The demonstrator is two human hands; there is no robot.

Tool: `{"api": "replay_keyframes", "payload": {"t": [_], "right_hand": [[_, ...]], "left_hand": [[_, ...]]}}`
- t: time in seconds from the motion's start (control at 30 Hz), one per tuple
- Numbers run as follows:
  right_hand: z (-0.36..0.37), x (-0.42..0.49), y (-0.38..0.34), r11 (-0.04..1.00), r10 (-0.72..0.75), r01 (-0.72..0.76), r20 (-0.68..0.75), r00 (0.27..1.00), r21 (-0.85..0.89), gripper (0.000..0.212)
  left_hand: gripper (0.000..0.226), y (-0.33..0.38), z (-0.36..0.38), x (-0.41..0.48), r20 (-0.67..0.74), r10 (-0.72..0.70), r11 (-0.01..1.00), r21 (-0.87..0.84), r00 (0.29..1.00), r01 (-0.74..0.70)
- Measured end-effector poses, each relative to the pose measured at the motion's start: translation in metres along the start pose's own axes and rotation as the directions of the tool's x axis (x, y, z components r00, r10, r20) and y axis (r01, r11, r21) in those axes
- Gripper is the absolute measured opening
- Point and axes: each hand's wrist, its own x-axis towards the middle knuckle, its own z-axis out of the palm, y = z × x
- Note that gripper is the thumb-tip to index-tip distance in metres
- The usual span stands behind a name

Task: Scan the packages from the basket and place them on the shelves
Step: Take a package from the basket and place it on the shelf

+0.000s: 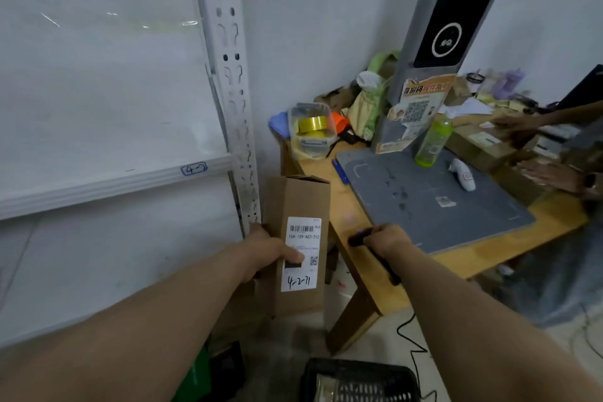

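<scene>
Left hand (266,251) grips the tall cardboard box (305,197) at mid-height, thumb across its shipping label (301,281). The box stands upright, above the basket (359,382). Likely light, stiff and not slippery, so a mid-side hold suits it. Right hand (390,240) wraps the black scanner (359,238), right of the box.

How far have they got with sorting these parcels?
The box in the left hand already has 4-2-71 written on its label, so it looks logged. The right hand grips a black scanner. Left to do: set the box on the tagged shelf, then empty the basket, which holds something pale.
</scene>
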Motion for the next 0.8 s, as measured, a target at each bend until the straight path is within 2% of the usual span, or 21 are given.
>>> {"api": "replay_keyframes", "payload": {"t": [0.13, 0.2, 0.33, 0.43, 0.5, 0.57, 0.67, 0.8], "right_hand": [[0.013, 0.032, 0.024, 0.994, 0.061, -0.063, -0.029, 0.998, -0.089, 0.025], [0.022, 0.048, 0.037, 0.993, 0.087, -0.089, -0.035, 0.996, -0.077, 0.017], [0.038, 0.087, 0.062, 0.993, 0.116, -0.116, 0.002, 0.993, -0.032, 0.030], [0.047, 0.109, 0.071, 0.985, 0.088, -0.085, 0.012, 0.996, -0.148, 0.030], [0.048, 0.103, 0.066, 0.985, 0.061, -0.054, 0.041, 0.997, -0.166, 0.022], [0.047, 0.094, 0.059, 0.993, 0.066, -0.046, 0.181, 0.981, -0.109, 0.011], [0.040, 0.073, 0.045, 0.991, 0.053, -0.098, 0.416, 0.908, 0.088, 0.029], [0.029, 0.039, 0.013, 0.969, -0.076, -0.070, 0.551, 0.831, 0.238, 0.031]], "left_hand": [[0.073, -0.007, 0.012, 0.030, -0.017, -0.042, 0.999, 0.006, 0.999, 0.042], [0.064, -0.011, 0.016, 0.040, -0.024, -0.068, 0.998, 0.006, 0.997, 0.068], [0.054, -0.018, 0.020, 0.060, -0.033, -0.103, 0.995, 0.008, 0.994, 0.103], [0.053, -0.021, 0.020, 0.069, -0.054, -0.119, 0.993, -0.018, 0.991, 0.118], [0.052, -0.023, 0.017, 0.072, -0.072, -0.135, 0.991, -0.033, 0.988, 0.133], [0.059, -0.028, 0.011, 0.074, -0.098, -0.158, 0.987, -0.042, 0.983, 0.154], [0.080, -0.037, -0.001, 0.074, -0.148, -0.192, 0.980, -0.073, 0.970, 0.183], [0.094, -0.050, -0.023, 0.065, -0.240, -0.210, 0.974, -0.132, 0.948, 0.182]]}}
